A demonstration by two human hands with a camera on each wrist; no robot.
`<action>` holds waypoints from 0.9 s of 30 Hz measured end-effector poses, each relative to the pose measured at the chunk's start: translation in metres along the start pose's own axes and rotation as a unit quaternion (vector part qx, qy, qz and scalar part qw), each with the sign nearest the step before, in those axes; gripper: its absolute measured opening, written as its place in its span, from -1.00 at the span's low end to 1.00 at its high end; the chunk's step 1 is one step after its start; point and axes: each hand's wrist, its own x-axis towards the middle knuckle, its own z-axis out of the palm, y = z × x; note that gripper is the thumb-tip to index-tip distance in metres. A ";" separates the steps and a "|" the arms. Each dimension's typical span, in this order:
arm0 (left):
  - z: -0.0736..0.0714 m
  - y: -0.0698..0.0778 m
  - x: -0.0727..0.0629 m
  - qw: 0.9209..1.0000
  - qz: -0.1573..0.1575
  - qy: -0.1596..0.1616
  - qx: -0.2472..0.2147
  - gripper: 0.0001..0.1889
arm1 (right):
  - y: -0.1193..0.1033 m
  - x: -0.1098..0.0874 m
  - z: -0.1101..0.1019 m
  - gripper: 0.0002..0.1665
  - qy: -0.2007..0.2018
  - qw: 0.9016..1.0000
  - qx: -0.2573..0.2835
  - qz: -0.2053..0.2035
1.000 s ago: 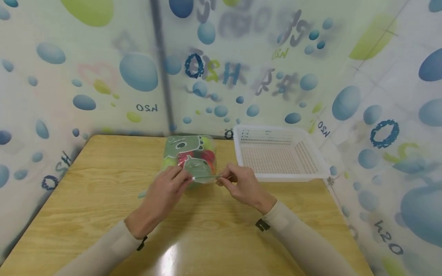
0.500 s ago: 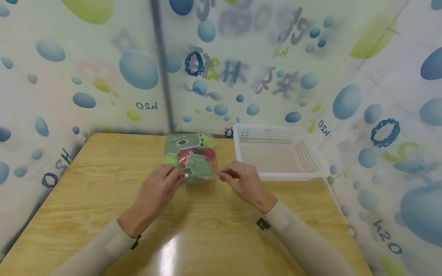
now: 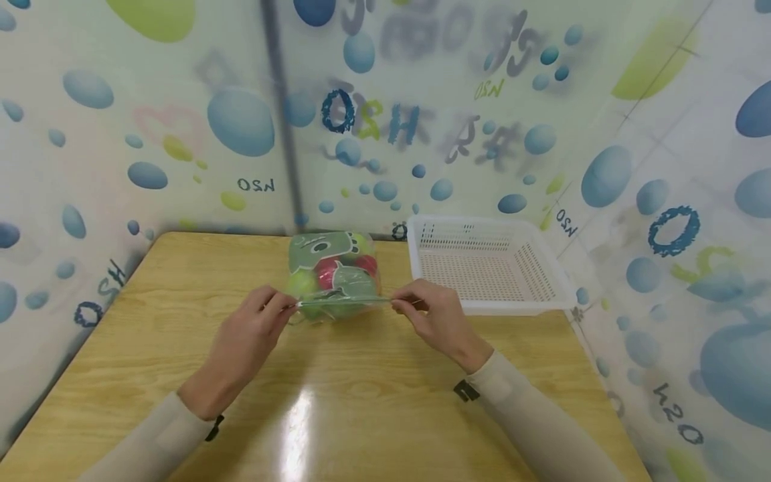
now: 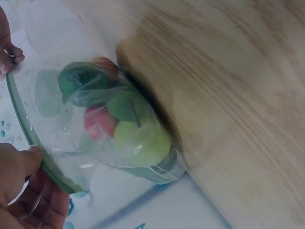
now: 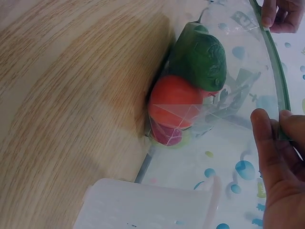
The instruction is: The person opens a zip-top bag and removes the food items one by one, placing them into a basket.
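Toward the far edge of the wooden table, head view: clear zip bag w/ green print and fruit/veg inside, left of white basket. L hand & R hand each pinch an end of its green zip strip, pulled straight; too hard a tug could tear a corner or slip an end loose. L wrist view: thumb & fingers clamped on strip; yellow-green fruit sits low to one side, so lopsided wt. might tip the bag. R wrist view: thumb & fingers clamped on strip's other end; dark green veg lies against orange-red fruit, might roll out if mouth gapes. Can't tell if zip's sealed, prob. the main risk.
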 end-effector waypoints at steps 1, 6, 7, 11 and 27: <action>-0.002 -0.002 -0.002 1.000 -0.002 0.000 0.002 -0.44 | 0.001 0.000 0.000 -0.86 0.002 1.000 -0.001 0.000; -0.011 -0.015 -0.011 1.000 -0.017 0.002 0.009 -0.77 | 0.005 -0.002 -0.003 -0.85 0.012 1.000 -0.009 0.002; -0.013 -0.018 -0.013 1.000 -0.019 0.003 0.009 -0.76 | 0.006 -0.003 -0.003 -0.86 0.013 1.000 -0.009 0.005; -0.018 -0.025 -0.018 1.000 -0.026 0.001 0.014 -0.46 | 0.007 -0.003 -0.005 -0.87 0.009 1.000 -0.007 0.016; -0.024 -0.030 -0.018 0.999 -0.005 -0.035 0.015 -0.79 | 0.008 -0.003 -0.006 -0.87 0.010 1.000 -0.017 0.014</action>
